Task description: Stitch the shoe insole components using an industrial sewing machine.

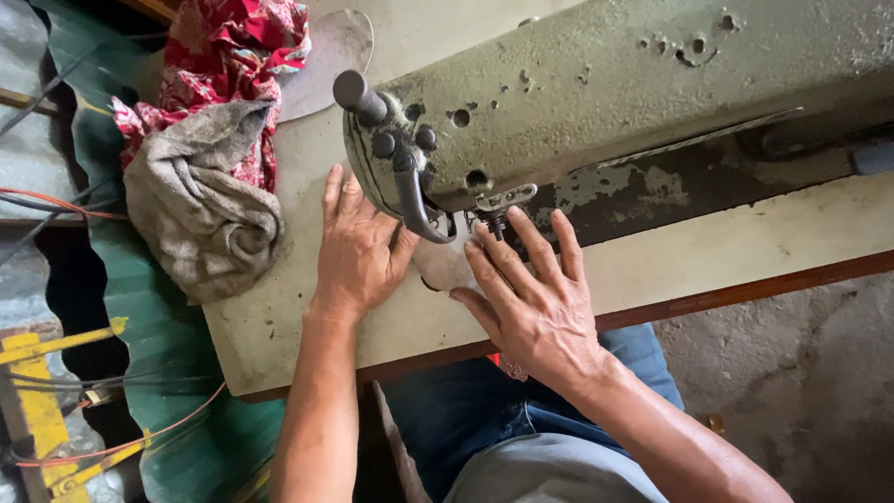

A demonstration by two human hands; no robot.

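From the head camera, I am watching my left hand (358, 250) lying flat, fingers together, pressing a small pale workpiece (445, 265) onto the table (279, 317) beneath the head of the green sewing machine (596, 102). My right hand (535, 298) is spreading open on the piece's other side, gripping nothing. Grey and red cloths (209, 186) are sitting left.
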